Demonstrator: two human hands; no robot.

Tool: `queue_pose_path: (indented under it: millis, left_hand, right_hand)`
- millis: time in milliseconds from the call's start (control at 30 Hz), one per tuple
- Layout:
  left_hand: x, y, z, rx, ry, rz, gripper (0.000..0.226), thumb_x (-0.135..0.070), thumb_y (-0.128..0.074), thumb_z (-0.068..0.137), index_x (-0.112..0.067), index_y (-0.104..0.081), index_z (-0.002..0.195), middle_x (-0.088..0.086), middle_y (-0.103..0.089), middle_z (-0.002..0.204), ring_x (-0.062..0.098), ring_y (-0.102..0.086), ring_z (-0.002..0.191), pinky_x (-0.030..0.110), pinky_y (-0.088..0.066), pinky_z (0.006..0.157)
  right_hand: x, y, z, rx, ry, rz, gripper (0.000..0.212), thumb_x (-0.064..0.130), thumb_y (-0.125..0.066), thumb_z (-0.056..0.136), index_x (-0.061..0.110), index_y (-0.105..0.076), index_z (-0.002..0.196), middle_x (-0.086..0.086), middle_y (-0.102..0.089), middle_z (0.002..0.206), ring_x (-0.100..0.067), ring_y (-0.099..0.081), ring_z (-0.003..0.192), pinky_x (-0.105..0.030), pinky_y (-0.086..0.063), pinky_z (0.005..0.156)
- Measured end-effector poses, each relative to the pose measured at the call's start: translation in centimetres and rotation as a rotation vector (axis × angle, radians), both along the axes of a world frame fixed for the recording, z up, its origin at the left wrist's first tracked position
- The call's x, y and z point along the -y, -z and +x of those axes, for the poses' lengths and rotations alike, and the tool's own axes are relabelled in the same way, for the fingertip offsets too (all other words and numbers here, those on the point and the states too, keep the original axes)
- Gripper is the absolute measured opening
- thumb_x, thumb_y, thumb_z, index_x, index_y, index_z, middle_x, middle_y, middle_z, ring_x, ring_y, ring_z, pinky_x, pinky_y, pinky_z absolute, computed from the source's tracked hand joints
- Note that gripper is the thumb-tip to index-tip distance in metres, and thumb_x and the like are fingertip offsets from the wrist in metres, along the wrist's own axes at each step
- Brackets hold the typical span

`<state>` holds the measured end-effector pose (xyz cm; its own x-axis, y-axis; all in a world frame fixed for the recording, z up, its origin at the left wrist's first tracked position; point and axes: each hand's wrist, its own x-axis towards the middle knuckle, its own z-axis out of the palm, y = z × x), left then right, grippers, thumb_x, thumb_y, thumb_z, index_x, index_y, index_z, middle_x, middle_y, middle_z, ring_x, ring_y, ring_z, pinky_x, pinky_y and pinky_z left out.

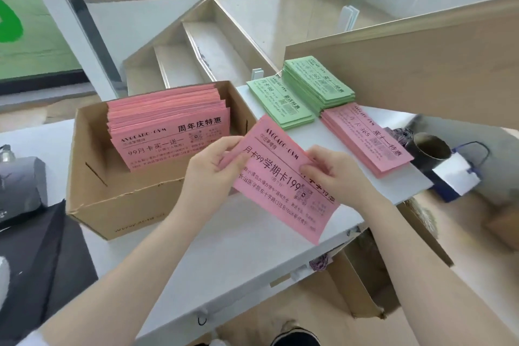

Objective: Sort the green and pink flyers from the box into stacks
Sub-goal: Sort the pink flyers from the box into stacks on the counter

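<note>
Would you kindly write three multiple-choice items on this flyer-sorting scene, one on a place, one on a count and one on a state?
1. Where are the unsorted pink flyers?
A. In the box
B. On the floor
C. Under the cup

2. How many stacks lie on the table right of the box?
A. One
B. Three
C. Five

3. How is the loose pink flyer held?
A. Lying flat on the table
B. Left hand only
C. Both hands pinch it

Answers:
1 A, they stand inside the box.
2 B, two green stacks and one pink stack.
3 C, the left hand grips its left edge, the right hand its right.
</note>
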<state>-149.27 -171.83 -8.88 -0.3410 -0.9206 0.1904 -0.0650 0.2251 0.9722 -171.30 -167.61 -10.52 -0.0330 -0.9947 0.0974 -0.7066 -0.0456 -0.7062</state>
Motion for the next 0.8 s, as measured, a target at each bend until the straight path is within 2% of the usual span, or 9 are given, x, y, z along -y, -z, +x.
queue_pose_path:
  millis: [100, 167, 300, 400, 533, 633, 733, 800]
  left_hand:
    - [0.7, -0.2, -3.7, -0.165, 0.048, 0.171, 0.017, -0.010, -0.053, 0.092, -0.022, -0.062, 0.099, -0.003, -0.073, 0.081, 0.012, -0.070, 0.076, 0.027, -0.058, 0.067]
    - [0.8, 0.4, -6.6, -0.220, 0.103, 0.259, 0.016, -0.012, -0.050, 0.094, -0.019, -0.057, 0.106, -0.002, -0.074, 0.087, 0.014, -0.070, 0.082, 0.026, -0.057, 0.072]
    - [1.5, 2.8, -13.3, -0.092, 0.154, 0.345, 0.024, -0.015, -0.049, 0.095, -0.023, -0.048, 0.118, -0.002, -0.073, 0.093, 0.016, -0.069, 0.087, 0.027, -0.055, 0.080]
    - [2.4, 4.1, -18.5, -0.094, 0.118, 0.464, 0.027, -0.012, -0.045, 0.096, -0.025, -0.046, 0.120, 0.000, -0.073, 0.090, 0.019, -0.070, 0.079, 0.026, -0.057, 0.072]
    - [4.4, 4.8, -24.2, -0.075, 0.079, 0.461, 0.028, -0.009, -0.044, 0.096, -0.030, -0.049, 0.114, 0.000, -0.071, 0.086, 0.015, -0.065, 0.060, 0.023, -0.054, 0.058]
    - [5.9, 5.5, -27.3, 0.024, 0.045, 0.440, 0.030, -0.006, -0.041, 0.095, -0.024, -0.050, 0.117, 0.004, -0.068, 0.084, 0.015, -0.060, 0.055, 0.021, -0.049, 0.050]
    - [6.7, 6.7, -29.4, 0.150, -0.003, 0.423, 0.026, -0.005, -0.043, 0.093, -0.013, -0.057, 0.113, 0.005, -0.064, 0.079, 0.010, -0.055, 0.046, 0.018, -0.043, 0.044]
    - [7.2, 7.4, -30.2, 0.240, -0.052, 0.381, 0.024, -0.007, -0.044, 0.093, -0.012, -0.059, 0.110, 0.007, -0.060, 0.080, 0.009, -0.052, 0.048, 0.016, -0.040, 0.045]
  right_hand:
    - [-0.2, -0.1, -2.8, 0.202, 0.102, 0.016, 0.011, 0.012, -0.055, 0.091, 0.020, -0.062, 0.092, 0.004, -0.072, 0.090, -0.012, -0.067, 0.079, -0.025, -0.053, 0.072]
    - [-0.3, 0.0, -5.2, 0.312, 0.168, 0.032, 0.012, 0.013, -0.053, 0.092, 0.020, -0.063, 0.097, 0.005, -0.073, 0.091, -0.009, -0.069, 0.081, -0.026, -0.055, 0.074]
    - [0.6, 1.2, -10.7, 0.405, 0.269, 0.098, 0.017, 0.020, -0.053, 0.093, 0.023, -0.058, 0.109, 0.003, -0.072, 0.098, -0.015, -0.070, 0.086, -0.039, -0.053, 0.081]
    - [2.2, 1.6, -14.7, 0.408, 0.345, 0.125, 0.019, 0.016, -0.053, 0.093, 0.021, -0.059, 0.110, 0.002, -0.071, 0.099, -0.015, -0.069, 0.086, -0.036, -0.052, 0.083]
    - [4.4, 1.9, -19.6, 0.406, 0.425, 0.186, 0.017, 0.015, -0.053, 0.092, 0.015, -0.060, 0.108, -0.001, -0.071, 0.098, -0.017, -0.068, 0.083, -0.036, -0.053, 0.080]
    - [5.5, 2.3, -22.5, 0.315, 0.448, 0.231, 0.017, 0.016, -0.053, 0.092, 0.010, -0.062, 0.106, -0.002, -0.070, 0.096, -0.016, -0.067, 0.081, -0.031, -0.052, 0.072]
    - [6.3, 3.3, -24.3, 0.247, 0.452, 0.259, 0.020, 0.019, -0.053, 0.092, 0.011, -0.061, 0.109, -0.004, -0.069, 0.099, -0.019, -0.066, 0.089, -0.037, -0.052, 0.082]
    - [6.9, 3.8, -24.9, 0.223, 0.446, 0.281, 0.021, 0.020, -0.053, 0.092, 0.012, -0.061, 0.110, -0.004, -0.068, 0.100, -0.019, -0.066, 0.090, -0.038, -0.051, 0.084]
